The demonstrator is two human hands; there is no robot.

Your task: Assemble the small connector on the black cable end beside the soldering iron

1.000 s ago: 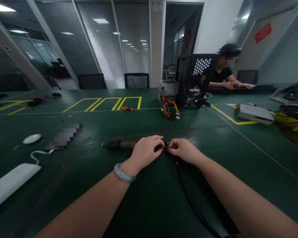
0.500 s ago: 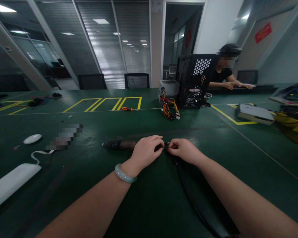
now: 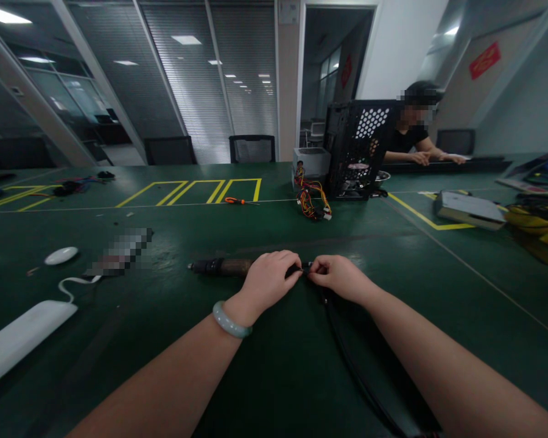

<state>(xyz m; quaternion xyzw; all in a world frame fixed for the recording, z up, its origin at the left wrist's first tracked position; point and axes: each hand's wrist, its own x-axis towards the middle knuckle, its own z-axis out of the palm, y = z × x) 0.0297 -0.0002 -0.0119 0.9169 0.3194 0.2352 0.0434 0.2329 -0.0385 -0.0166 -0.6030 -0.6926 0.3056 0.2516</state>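
An electric screwdriver (image 3: 235,267), dark with a brownish body and a narrow tip pointing left, lies flat on the green table. My left hand (image 3: 269,280), with a pale bangle at the wrist, is closed over its rear end. Just to the right, my right hand (image 3: 338,277) pinches a small dark cable plug at that same end. Fingertips hide most of the plug, so I cannot tell whether it sits in the tool. A black cable (image 3: 347,359) runs from below my right hand down to the table's near edge.
An open black computer case (image 3: 363,152) stands at the back beside a power supply (image 3: 311,163) with bundled wires. An orange screwdriver (image 3: 235,201) lies behind my hands. On the left are a white mouse (image 3: 61,255) and a white bar (image 3: 27,334). Another person (image 3: 411,143) works at far right.
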